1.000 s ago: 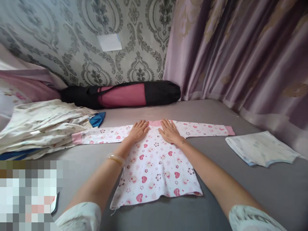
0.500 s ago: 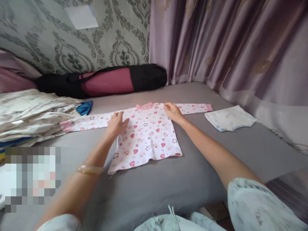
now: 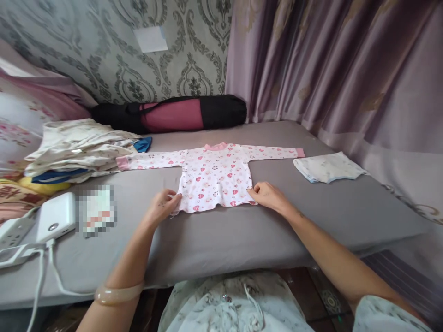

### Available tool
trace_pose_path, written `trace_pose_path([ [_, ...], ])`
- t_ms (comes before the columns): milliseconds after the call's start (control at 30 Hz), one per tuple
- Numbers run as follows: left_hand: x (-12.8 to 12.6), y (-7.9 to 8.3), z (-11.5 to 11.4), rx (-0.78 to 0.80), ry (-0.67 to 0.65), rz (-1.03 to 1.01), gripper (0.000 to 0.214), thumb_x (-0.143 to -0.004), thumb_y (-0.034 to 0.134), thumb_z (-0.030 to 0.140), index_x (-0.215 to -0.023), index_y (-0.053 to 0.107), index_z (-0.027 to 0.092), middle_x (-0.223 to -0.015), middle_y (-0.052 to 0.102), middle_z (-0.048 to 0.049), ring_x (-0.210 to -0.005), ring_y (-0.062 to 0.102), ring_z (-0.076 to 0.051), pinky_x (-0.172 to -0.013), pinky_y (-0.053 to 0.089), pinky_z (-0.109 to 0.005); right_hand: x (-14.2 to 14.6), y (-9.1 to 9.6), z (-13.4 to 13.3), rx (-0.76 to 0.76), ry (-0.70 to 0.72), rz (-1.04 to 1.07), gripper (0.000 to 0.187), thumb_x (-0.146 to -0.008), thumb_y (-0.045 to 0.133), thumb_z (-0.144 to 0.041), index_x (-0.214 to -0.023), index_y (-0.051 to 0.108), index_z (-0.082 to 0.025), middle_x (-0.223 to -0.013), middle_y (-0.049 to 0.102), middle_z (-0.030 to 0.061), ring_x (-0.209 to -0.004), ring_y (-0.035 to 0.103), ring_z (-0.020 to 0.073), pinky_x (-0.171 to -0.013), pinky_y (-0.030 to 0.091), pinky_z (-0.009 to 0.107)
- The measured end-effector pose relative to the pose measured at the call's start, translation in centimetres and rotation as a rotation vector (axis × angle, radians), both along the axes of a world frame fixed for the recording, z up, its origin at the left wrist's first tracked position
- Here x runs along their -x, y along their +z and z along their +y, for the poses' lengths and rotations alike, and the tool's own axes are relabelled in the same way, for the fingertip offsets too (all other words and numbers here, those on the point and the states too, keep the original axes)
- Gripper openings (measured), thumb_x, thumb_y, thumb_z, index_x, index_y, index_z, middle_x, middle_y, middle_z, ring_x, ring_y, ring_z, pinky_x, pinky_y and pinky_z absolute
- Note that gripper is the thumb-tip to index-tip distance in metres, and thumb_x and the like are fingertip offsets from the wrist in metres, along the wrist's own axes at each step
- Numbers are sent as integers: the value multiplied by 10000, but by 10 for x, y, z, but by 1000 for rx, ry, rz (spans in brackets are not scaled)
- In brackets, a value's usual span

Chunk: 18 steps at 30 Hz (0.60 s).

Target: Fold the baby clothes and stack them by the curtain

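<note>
A small white long-sleeved shirt [image 3: 216, 177] with pink hearts and a pink collar lies spread flat on the grey bed sheet [image 3: 221, 240], its sleeves stretched out to both sides. My left hand [image 3: 162, 205] pinches the lower left corner of its hem. At the lower right side of the shirt, my right hand [image 3: 268, 196] is closed on the fabric edge. To the right lies a folded whitish garment [image 3: 328, 167] with light blue edging, apart from my hands.
On the left sit a pile of light clothes [image 3: 83, 143], a white power adapter [image 3: 57, 216] with cables, and a blurred-out item [image 3: 98, 210]. A black and maroon long bag [image 3: 173, 114] lies along the wall. Purple curtains [image 3: 277, 60] hang on the right.
Both hands have moved from the shirt's shoulder area down to the two lower corners and taken hold of the fabric there. The view has shifted, showing more of the left side.
</note>
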<state>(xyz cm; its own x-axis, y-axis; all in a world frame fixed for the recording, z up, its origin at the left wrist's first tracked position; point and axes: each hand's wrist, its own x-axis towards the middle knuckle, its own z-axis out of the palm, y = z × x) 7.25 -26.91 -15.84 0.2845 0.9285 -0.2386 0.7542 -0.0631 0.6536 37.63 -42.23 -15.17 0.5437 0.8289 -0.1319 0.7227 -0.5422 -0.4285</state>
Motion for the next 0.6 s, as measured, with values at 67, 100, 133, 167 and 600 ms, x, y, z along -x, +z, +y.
trace_pose_path([
  [67,-3,2,-4,20,10,-28,383,-713,552,505,-883,581,163,-616,606,-9,-509,559,-154,-461,378,-245,7,0,-2,5,3,-34,268,-775,596,-455,-639,582,-225,-732,685,18,-711,649,177,-534,373,234],
  [100,-3,3,-5,25,18,-46,401,-702,560,512,-893,580,160,-620,602,-8,-514,556,-153,-463,373,-243,9,0,-3,6,3,-47,246,-785,587,-444,-664,578,-229,-763,689,19,-728,648,178,-548,374,240],
  [133,-3,3,-5,23,25,-68,429,-690,568,525,-913,579,158,-628,599,-6,-524,554,-152,-466,369,-242,11,-1,-3,4,1,-59,224,-798,573,-431,-693,576,-233,-793,693,21,-745,645,181,-562,375,246],
  [167,-2,2,-5,14,30,-97,467,-679,574,543,-945,579,159,-640,596,-4,-538,553,-153,-474,370,-241,12,-2,-4,1,-1,-67,206,-812,556,-419,-720,575,-236,-819,693,24,-762,642,183,-576,376,251],
  [600,12,5,11,-49,-177,-205,617,-655,565,631,-1034,683,159,-521,355,59,-473,310,-95,-460,214,-218,-4,3,-15,-76,299,-17,467,-919,443,-349,-1379,473,-276,-949,705,31,-866,637,203,-709,425,260],
])
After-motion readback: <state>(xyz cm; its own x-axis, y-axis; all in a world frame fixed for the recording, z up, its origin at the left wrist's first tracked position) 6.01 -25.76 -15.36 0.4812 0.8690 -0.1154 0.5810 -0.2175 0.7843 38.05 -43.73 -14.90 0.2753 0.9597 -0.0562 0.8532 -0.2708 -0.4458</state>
